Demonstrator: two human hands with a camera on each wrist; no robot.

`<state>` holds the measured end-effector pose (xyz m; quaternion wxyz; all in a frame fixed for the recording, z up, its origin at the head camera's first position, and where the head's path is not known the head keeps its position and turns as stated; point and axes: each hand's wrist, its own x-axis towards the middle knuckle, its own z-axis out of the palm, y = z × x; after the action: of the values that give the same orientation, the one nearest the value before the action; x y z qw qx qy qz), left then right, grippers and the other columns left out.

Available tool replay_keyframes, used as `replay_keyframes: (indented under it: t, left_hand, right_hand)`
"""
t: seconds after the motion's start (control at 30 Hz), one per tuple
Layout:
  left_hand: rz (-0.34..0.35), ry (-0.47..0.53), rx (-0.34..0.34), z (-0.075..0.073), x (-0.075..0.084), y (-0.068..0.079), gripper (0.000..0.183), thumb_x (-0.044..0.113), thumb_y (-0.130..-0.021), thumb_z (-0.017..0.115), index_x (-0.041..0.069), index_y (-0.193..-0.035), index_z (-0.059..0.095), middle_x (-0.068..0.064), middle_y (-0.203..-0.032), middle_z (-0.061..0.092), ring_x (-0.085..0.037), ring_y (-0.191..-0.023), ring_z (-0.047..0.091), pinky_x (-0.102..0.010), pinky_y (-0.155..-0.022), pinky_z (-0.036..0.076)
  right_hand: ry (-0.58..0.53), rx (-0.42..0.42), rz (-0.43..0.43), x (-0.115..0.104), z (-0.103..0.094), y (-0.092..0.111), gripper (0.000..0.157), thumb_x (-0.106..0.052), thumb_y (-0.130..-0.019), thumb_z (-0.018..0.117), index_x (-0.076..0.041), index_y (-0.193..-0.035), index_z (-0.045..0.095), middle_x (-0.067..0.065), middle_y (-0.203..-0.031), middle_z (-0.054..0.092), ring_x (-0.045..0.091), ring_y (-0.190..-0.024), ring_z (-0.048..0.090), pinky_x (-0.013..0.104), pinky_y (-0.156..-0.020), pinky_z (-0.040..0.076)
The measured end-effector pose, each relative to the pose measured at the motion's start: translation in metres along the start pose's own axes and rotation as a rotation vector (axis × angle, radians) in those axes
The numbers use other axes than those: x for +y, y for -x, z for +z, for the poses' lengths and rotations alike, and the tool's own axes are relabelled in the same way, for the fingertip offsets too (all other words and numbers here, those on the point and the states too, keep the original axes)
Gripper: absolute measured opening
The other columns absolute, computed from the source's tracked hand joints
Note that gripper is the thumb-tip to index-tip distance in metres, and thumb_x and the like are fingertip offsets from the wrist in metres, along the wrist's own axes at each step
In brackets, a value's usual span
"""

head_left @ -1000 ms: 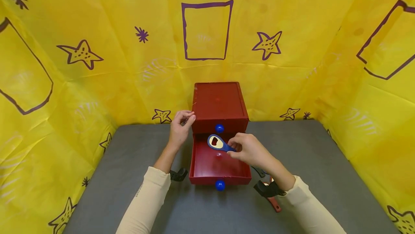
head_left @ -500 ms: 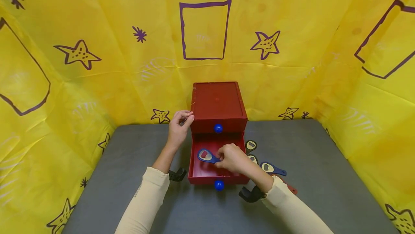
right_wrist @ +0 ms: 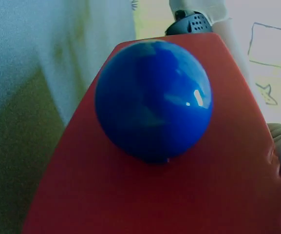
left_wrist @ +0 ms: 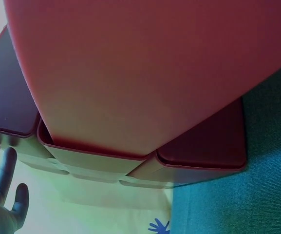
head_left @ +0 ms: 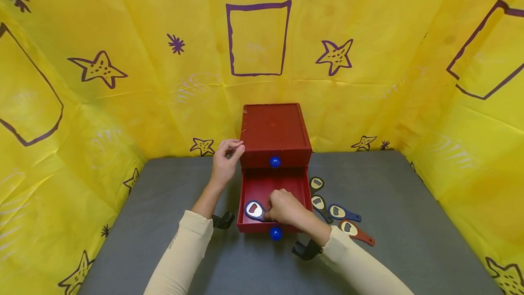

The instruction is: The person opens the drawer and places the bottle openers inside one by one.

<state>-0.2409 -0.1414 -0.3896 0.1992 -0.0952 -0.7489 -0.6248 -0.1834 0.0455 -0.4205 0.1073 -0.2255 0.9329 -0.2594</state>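
Observation:
A red two-drawer cabinet (head_left: pixel 273 127) stands against the yellow backdrop, its lower drawer (head_left: pixel 262 183) pulled out. Inside that drawer, near the front left corner, my right hand (head_left: pixel 285 206) pinches a blue bottle opener (head_left: pixel 254 209) by the handle; its round cream-faced head points left. The fingertips are partly hidden behind the hand. My left hand (head_left: pixel 224 165) touches the cabinet's upper left side with its fingertips, and its fingers (left_wrist: pixel 5 170) look loosely extended in the left wrist view. The drawer's blue knob (right_wrist: pixel 152 100) fills the middle of the right wrist view.
Right of the drawer, on the grey table (head_left: pixel 393 204), lie two black bottle openers (head_left: pixel 317 183), another blue opener (head_left: pixel 344 213) and a red one (head_left: pixel 358 232). The upper drawer, with its own blue knob (head_left: pixel 275 162), is closed. Yellow cloth walls surround the table.
My right hand has carried the blue bottle opener leftward, down and toward the drawer's front, uncovering the openers on the table. My left hand has stayed at the cabinet's side.

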Motion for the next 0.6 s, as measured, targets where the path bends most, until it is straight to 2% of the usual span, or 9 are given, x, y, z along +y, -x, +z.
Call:
replay_keyframes:
  t: [0.1, 0.27, 0.4, 0.6]
  left_hand:
    - [-0.009, -0.007, -0.006, -0.001, 0.0, 0.0, 0.022, 0.008, -0.093, 0.064, -0.009, -0.106, 0.066, -0.025, -0.117, 0.057, -0.002, -0.092, 0.053, -0.012, -0.082, 0.046]
    - [-0.007, -0.012, -0.012, -0.002, 0.007, 0.002, 0.022, 0.007, -0.093, 0.064, -0.011, -0.106, 0.065, -0.027, -0.117, 0.057, -0.001, -0.091, 0.053, -0.012, -0.081, 0.046]
    - [-0.016, -0.015, -0.018, -0.001, 0.007, 0.002, 0.022, 0.007, -0.092, 0.064, -0.01, -0.106, 0.065, -0.027, -0.117, 0.057, 0.0, -0.09, 0.053, -0.011, -0.08, 0.046]
    - [0.002, -0.02, -0.017, -0.001, 0.009, 0.002, 0.022, 0.006, -0.092, 0.064, -0.011, -0.106, 0.065, -0.028, -0.117, 0.057, 0.0, -0.088, 0.053, -0.012, -0.079, 0.046]
  right_hand:
    - [-0.036, -0.003, -0.02, 0.002, -0.002, 0.001, 0.017, -0.023, -0.078, 0.081, -0.009, -0.071, 0.074, -0.004, -0.057, 0.061, 0.011, -0.055, 0.05, 0.023, -0.052, 0.043]
    - [-0.091, 0.014, -0.04, 0.005, -0.017, 0.006, 0.015, -0.025, -0.082, 0.078, -0.01, -0.079, 0.076, -0.004, -0.064, 0.065, 0.01, -0.062, 0.052, 0.023, -0.054, 0.044]
    - [-0.086, 0.083, -0.029, 0.004, -0.035, 0.017, 0.013, -0.026, -0.083, 0.077, -0.013, -0.086, 0.076, -0.003, -0.078, 0.069, 0.01, -0.072, 0.054, 0.024, -0.063, 0.048]
    - [-0.091, 0.168, -0.091, 0.01, -0.062, 0.036, 0.015, -0.03, -0.085, 0.075, -0.015, -0.087, 0.074, -0.005, -0.08, 0.067, 0.008, -0.072, 0.054, 0.022, -0.064, 0.048]
